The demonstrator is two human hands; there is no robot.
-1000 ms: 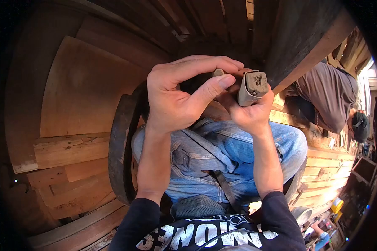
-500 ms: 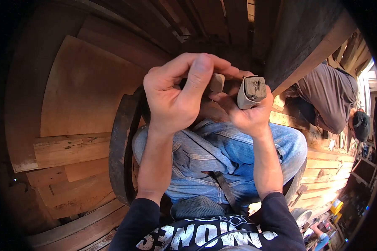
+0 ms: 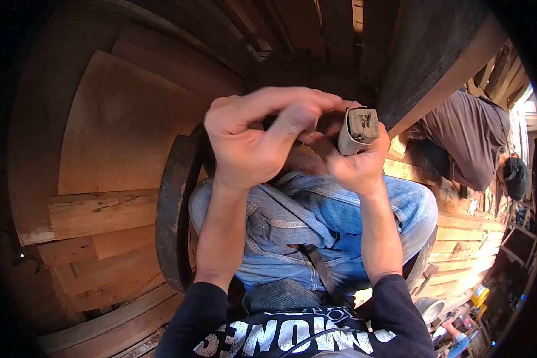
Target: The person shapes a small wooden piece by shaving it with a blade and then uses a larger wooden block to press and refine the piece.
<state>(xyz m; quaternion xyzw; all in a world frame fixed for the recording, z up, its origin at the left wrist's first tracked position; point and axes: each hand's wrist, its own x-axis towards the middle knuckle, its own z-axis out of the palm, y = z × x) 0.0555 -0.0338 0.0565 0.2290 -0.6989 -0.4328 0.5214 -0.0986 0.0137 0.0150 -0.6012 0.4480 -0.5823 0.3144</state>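
Observation:
My right hand (image 3: 362,167) is closed around a squarish grey-brown block (image 3: 364,123), its rough, worn end facing up. A paler sheet wraps the block's sides, like a sanding block with sandpaper. My left hand (image 3: 253,137) is curled to the left of it, fingers stretched across toward my right hand's fingertips. The thumb bends in over a small pale piece of wood (image 3: 312,126), and only a sliver of it shows. Motion smears the left thumb and fingers. Both hands are raised above my knees in blue jeans (image 3: 286,238).
A thick wooden beam (image 3: 441,65) slants close by on the right. Plywood sheets (image 3: 119,131) and boards lean at the left, beside a dark curved rim (image 3: 176,215). Another person (image 3: 465,137) is bent over at the right. A yellow container (image 3: 479,294) stands farther back.
My left thumb has moved down and right, covering the piece of wood's end that showed before. The left fingers have flattened and shifted lower. My right hand and the block have stayed nearly still.

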